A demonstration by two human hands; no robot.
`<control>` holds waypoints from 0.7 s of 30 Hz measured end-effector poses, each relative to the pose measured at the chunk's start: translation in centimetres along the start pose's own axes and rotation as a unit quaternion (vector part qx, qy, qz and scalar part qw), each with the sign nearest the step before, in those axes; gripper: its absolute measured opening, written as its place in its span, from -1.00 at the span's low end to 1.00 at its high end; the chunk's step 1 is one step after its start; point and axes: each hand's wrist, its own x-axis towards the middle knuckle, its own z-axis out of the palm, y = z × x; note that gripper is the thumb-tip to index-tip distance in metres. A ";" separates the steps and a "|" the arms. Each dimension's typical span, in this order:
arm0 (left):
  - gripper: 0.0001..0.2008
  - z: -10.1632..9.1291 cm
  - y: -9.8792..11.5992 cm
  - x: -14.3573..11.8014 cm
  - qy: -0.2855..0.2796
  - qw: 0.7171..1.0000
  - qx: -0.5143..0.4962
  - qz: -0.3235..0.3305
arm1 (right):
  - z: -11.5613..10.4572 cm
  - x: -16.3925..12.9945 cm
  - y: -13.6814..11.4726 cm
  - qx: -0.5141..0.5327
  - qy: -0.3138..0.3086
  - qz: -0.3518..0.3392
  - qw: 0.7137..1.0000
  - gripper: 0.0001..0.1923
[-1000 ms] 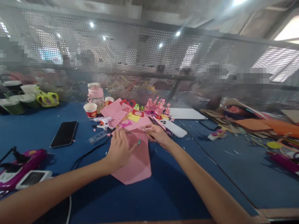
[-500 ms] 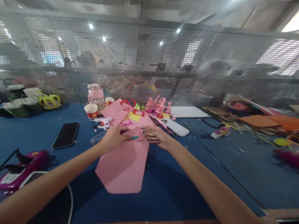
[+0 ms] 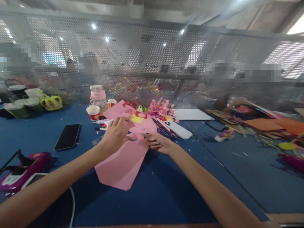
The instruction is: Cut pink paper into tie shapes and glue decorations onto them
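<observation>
Head view: we have the pink paper sheet (image 3: 122, 163) lying flat on the blue table (image 3: 166, 196), and both hands meet at its far edge, at twelve o'clock from the sheet's middle. Our left hand (image 3: 116, 134) rests with spread fingers on the upper corner, thumb and forefinger apparently closed on the edge, so the sheet stays pinned while it is worked; a teal fingernail shows at the pinch. Our right hand (image 3: 158, 143) sits at three o'clock from the left, knuckles down, its fingertips curled against the same edge; whether they truly clamp the paper we cannot tell. The sheet lies askew, its long side running toward seven o'clock, which suits a pull across the table. Just beyond the hands, at twelve o'clock, is a heap of pink and yellow cut-outs (image 3: 142, 118), kept within reach, with a white phone (image 3: 178, 129) at two o'clock. A black phone (image 3: 67, 136) lies well apart at nine o'clock, and a paper cup (image 3: 92, 112) stands at eleven o'clock
</observation>
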 end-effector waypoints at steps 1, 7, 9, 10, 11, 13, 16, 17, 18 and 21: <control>-0.65 0.1 0.0 0.3 -0.020 0.999 -0.010 0.034 | 0.0 0.0 0.0 -0.006 -0.003 0.001 1.000 -0.78; -0.83 1.9 0.1 3.1 -0.155 0.978 -0.082 0.112 | -0.2 0.2 0.1 -0.008 -0.030 0.019 0.999 -0.77; -0.89 2.5 0.1 4.0 -0.166 0.974 -0.082 0.127 | -0.2 0.1 0.0 -0.014 -0.027 0.018 0.999 -0.79; -0.90 2.6 0.1 4.4 -0.167 0.973 -0.078 0.136 | -0.2 0.0 -0.1 -0.019 -0.014 0.014 1.000 -0.79; -0.89 2.7 0.0 4.8 -0.166 0.973 -0.073 0.145 | -0.2 0.0 -0.2 -0.026 0.008 0.004 1.000 -0.79; -0.89 2.5 -0.1 5.3 -0.162 0.972 -0.068 0.154 | -0.1 -0.1 -0.3 -0.051 0.079 -0.043 0.995 -0.82; -0.88 1.8 -0.4 5.8 -0.161 0.974 -0.082 0.137 | -0.3 0.1 -0.5 -0.097 0.207 -0.168 0.959 -0.79; -0.88 1.6 -0.5 6.0 -0.163 0.975 -0.086 0.127 | -0.3 0.2 -0.5 -0.114 0.233 -0.205 0.944 -0.74; -0.87 1.3 -0.6 6.1 -0.165 0.975 -0.089 0.120 | -0.4 0.3 -0.4 -0.133 0.245 -0.228 0.933 -0.68; -0.85 1.0 -1.1 6.6 -0.160 0.977 -0.092 0.112 | -0.4 0.6 0.0 -0.176 0.215 -0.234 0.932 -0.54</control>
